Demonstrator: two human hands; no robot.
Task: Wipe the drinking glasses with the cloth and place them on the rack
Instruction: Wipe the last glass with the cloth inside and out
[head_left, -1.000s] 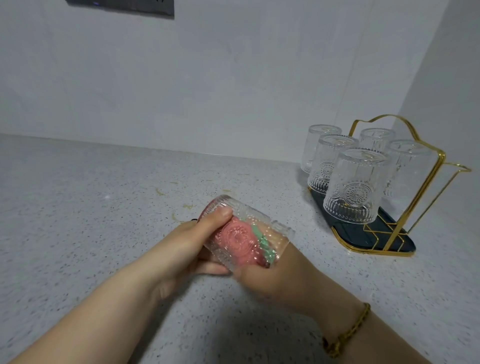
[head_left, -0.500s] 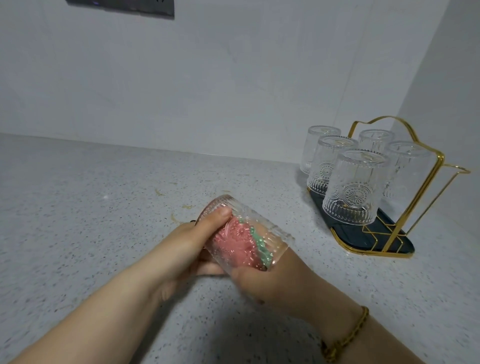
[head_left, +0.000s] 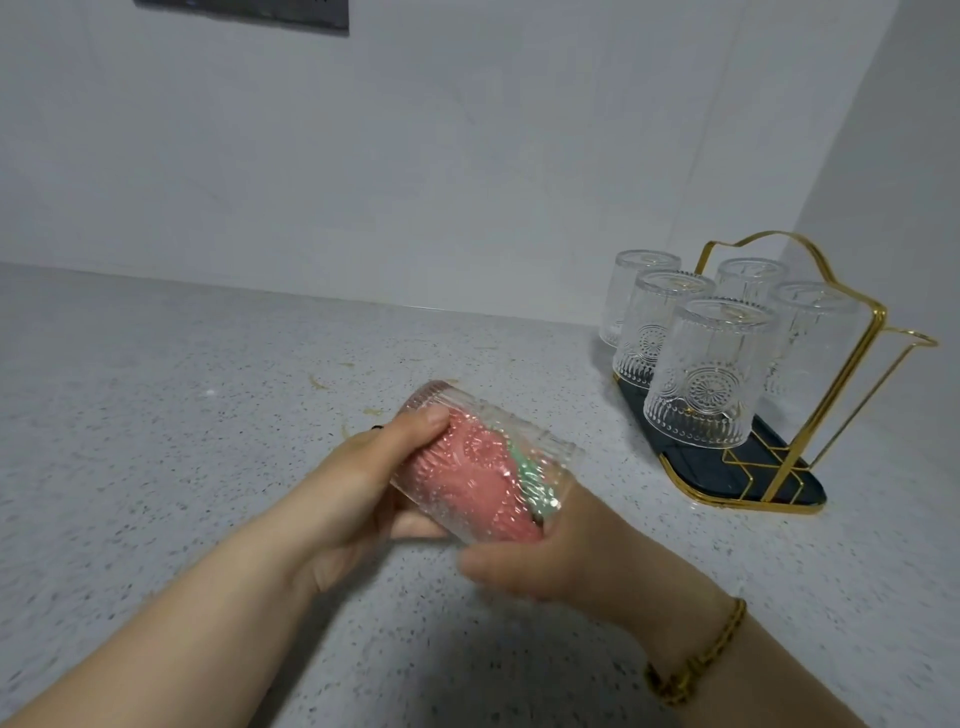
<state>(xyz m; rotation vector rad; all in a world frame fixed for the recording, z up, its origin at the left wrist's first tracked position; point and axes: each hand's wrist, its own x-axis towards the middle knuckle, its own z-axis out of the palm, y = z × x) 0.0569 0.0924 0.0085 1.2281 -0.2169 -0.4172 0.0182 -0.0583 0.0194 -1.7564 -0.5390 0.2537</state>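
Embossed glass (head_left: 540, 447) mid-wipe; five glasses (head_left: 711, 374) already inverted on gold rack (head_left: 748, 486).
Gripped by left hand (head_left: 358, 493), left of rack; right hand (head_left: 561, 558) fingers hidden inside with pink cloth (head_left: 462, 483), grip untellable; racking pending.

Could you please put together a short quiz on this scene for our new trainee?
1. True or false: the right hand has the cloth pushed inside the glass.
2. How many glasses stand upside down at the rack?
3. Which hand grips the glass near its base? A. the left hand B. the right hand C. neither

Key: 1. True. 2. Five. 3. A.
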